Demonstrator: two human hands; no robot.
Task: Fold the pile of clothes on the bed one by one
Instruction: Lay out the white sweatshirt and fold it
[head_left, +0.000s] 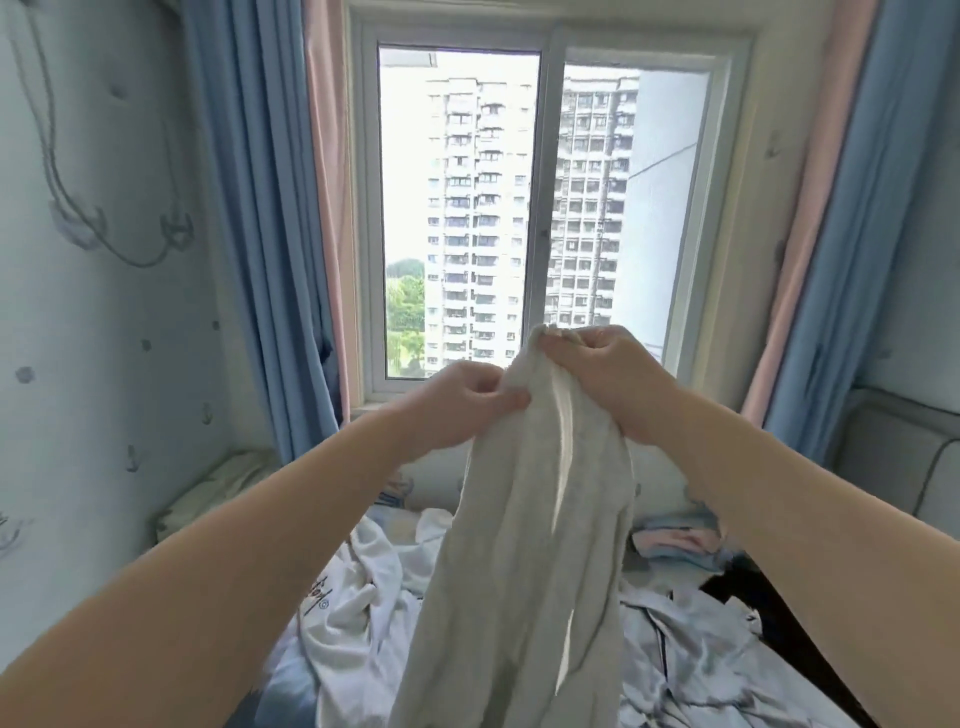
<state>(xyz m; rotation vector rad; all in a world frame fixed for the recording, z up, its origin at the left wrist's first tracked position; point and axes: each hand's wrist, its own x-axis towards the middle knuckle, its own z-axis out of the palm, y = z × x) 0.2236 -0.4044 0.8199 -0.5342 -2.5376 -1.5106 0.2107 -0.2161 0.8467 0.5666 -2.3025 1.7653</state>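
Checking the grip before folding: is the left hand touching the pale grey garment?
Touching. The head view shows the left hand pinching the pale grey garment near its top, thumb against the fabric.

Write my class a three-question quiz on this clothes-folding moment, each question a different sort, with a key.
1. True or false: the left hand and the right hand both grip the grey garment.
2. The grey garment is: A) folded flat B) held up, hanging C) on a hanger.
3. Fill in: the curtains are blue and ____.
Key: 1 true; 2 B; 3 pink.
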